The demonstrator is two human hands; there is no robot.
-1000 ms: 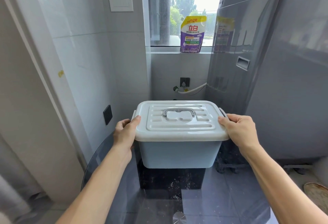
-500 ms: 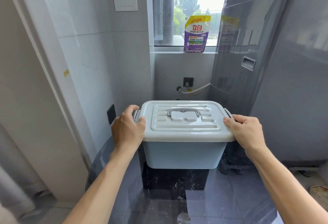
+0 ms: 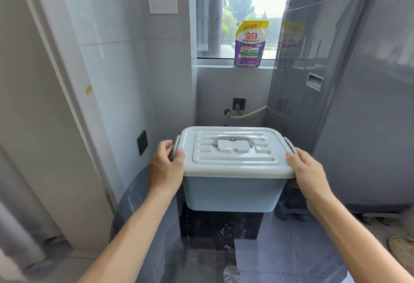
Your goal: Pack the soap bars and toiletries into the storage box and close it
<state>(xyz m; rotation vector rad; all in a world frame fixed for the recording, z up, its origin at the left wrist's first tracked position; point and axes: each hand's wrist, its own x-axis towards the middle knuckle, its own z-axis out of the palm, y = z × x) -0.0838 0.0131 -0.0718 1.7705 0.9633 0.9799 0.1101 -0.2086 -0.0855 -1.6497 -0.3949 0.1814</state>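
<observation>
A pale blue storage box [image 3: 233, 193] stands on a round dark glass table [image 3: 291, 249], with its whitish ribbed lid [image 3: 235, 150] lying flat on top and a grey carry handle folded down. My left hand [image 3: 167, 166] grips the grey latch on the box's left side, thumb on the lid edge. On the right lid corner rests my right hand [image 3: 308, 174], fingers wrapped over the rim by the right latch. No soap bars or toiletries show; the inside of the box is hidden.
A tall grey appliance [image 3: 347, 103] stands close on the right. A purple and yellow detergent pouch [image 3: 249, 44] leans on the window sill behind. White tiled wall [image 3: 107, 94] rises at the left, with a white hose [image 3: 248, 113] low on the back wall.
My left hand has slid up from the box's side onto the left latch and closed around it. The right hand stays on the right lid edge. The view has shifted slightly left.
</observation>
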